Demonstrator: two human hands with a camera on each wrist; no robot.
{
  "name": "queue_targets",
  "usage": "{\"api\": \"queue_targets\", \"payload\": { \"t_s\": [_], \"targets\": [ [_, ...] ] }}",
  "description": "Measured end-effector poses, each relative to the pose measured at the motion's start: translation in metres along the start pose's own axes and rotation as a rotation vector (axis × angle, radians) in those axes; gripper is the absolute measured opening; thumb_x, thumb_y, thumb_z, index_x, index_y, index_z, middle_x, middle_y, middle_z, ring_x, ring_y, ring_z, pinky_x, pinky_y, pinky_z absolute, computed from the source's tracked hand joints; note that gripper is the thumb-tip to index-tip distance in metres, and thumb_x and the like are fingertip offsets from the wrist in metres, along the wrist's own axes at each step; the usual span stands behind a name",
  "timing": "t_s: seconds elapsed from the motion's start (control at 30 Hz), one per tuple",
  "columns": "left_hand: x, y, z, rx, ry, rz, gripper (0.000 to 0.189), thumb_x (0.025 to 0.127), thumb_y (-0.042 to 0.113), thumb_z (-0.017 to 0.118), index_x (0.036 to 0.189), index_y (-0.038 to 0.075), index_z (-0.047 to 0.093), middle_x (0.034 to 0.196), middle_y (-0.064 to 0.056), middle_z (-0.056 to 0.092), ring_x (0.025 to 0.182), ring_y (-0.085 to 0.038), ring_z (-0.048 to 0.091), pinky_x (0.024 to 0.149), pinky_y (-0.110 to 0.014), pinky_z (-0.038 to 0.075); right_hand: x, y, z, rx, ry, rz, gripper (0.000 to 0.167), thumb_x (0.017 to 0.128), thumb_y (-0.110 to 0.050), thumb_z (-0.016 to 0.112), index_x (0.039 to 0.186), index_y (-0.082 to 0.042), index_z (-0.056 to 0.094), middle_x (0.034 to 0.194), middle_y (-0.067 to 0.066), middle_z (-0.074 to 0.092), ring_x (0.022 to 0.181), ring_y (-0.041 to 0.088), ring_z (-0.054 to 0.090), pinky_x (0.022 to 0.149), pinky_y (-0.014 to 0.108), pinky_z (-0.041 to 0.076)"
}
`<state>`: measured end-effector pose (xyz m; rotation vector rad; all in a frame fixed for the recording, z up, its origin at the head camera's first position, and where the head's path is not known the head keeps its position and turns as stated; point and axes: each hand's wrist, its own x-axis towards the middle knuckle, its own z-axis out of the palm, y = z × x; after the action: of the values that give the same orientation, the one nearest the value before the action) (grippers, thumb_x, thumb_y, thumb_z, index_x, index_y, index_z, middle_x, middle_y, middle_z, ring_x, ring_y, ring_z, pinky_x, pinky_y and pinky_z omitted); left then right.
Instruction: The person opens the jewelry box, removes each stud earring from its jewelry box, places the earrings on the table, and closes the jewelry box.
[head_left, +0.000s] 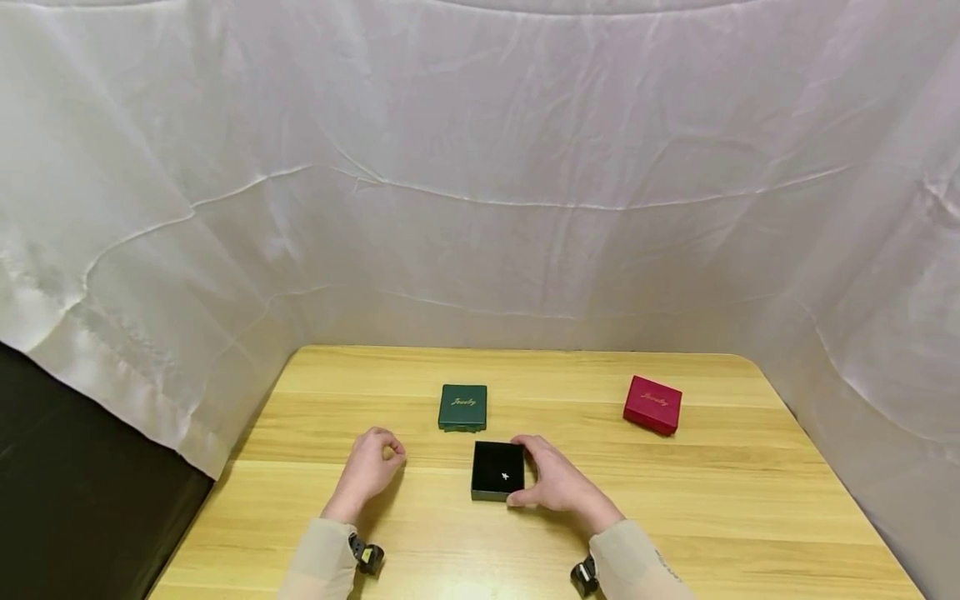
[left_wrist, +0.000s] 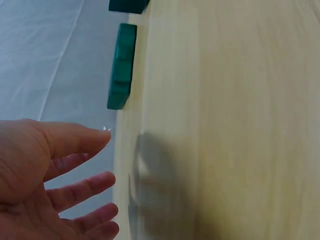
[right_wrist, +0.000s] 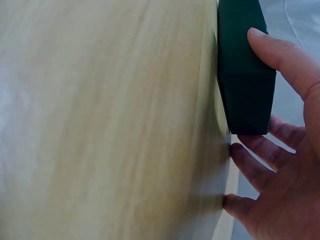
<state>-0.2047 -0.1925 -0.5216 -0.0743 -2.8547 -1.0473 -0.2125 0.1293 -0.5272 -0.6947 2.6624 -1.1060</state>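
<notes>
My left hand (head_left: 369, 468) is above the table, left of an open dark green jewelry box base (head_left: 491, 493). Between its thumb and index finger it pinches a tiny shiny silvery piece (left_wrist: 106, 129); the fingers hide most of it. The other fingers are loosely bent. On the box's black lining lies a small silver star-shaped piece (head_left: 505, 477). My right hand (head_left: 558, 482) grips the box's right side, thumb on the near wall and fingers at the far corner. The right wrist view shows the thumb pressed on the box wall (right_wrist: 245, 95).
A green lid (head_left: 462, 406) lettered in gold lies just behind the box. Farther right at the back stands a closed red jewelry box (head_left: 653, 404), set at an angle. Pale curtains (head_left: 525, 250) surround the wooden table (head_left: 750, 500) on the far side and both sides.
</notes>
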Motion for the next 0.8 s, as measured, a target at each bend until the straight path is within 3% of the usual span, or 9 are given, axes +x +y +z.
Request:
{"api": "queue_targets", "payload": {
  "t_s": [0.2, 0.8],
  "targets": [
    [-0.002, -0.009, 0.001, 0.038, -0.044, 0.001, 0.015, 0.084, 0.002, 0.073, 0.074, 0.012, 0.068, 0.115, -0.018, 0.061, 0.116, -0.045, 0.048, 0.1, -0.06, 0.036, 0.0, 0.001, 0.0, 0.002, 0.006, -0.014, 0.089, 0.068, -0.028, 0.09, 0.14, -0.001, 0.045, 0.133, 0.013, 0.052, 0.124, 0.033, 0.047, 0.105, 0.054, 0.035],
    [-0.002, -0.014, 0.004, 0.074, -0.052, 0.017, 0.008, 0.081, 0.005, 0.078, 0.082, 0.011, 0.073, 0.115, -0.017, 0.06, 0.116, -0.047, 0.047, 0.097, -0.059, 0.038, 0.0, 0.002, 0.0, 0.011, -0.003, 0.003, 0.091, 0.07, -0.03, 0.09, 0.143, -0.002, 0.043, 0.138, 0.014, 0.049, 0.128, 0.033, 0.045, 0.107, 0.053, 0.034]
  ]
}}
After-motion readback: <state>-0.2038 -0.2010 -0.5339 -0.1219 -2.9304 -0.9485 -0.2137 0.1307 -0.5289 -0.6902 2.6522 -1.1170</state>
